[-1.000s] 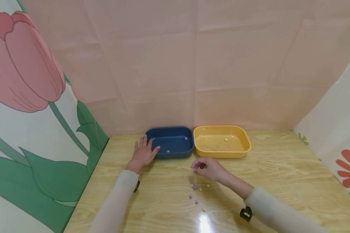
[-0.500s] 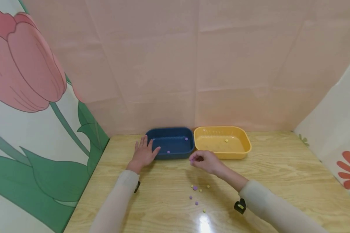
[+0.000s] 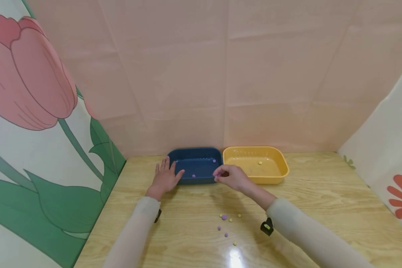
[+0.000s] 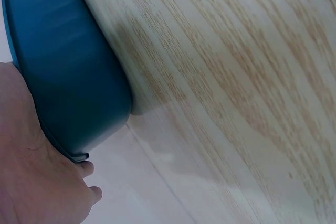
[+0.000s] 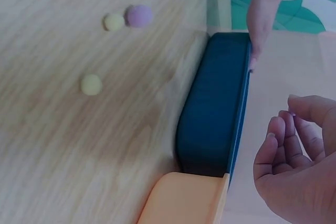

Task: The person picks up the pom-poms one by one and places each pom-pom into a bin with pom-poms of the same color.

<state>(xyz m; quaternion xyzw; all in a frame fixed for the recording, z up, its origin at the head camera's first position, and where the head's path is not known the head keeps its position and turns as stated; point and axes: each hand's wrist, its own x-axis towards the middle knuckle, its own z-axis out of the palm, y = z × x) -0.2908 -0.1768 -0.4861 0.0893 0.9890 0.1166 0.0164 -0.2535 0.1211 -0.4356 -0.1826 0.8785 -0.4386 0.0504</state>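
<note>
My left hand (image 3: 165, 179) rests with spread, straight fingers on the left end of the blue tray (image 3: 187, 181); in the left wrist view that hand (image 4: 37, 171) lies over the rim of the tray (image 4: 73, 72). Two small purple balls (image 3: 214, 161) lie inside it. My right hand (image 3: 233, 177) is over the tray's front right corner, thumb and fingertips pinching a small purple ball, mostly hidden. From the right wrist, only a sliver of it shows at the fingertips of the hand (image 5: 299, 150). The yellow tray (image 3: 268, 180) stands alongside, holding a yellow ball (image 3: 260, 163).
Several small balls lie loose on the wooden table (image 3: 187, 230) in front of the trays, among them a larger purple ball (image 3: 224, 217) and a yellow ball (image 3: 235, 244). A pink cloth wall (image 3: 181, 82) rises right behind both trays.
My right hand has moved forward and a little left, from above the table to the blue tray's front corner, still pinching the purple ball. The left hand has stayed in place.
</note>
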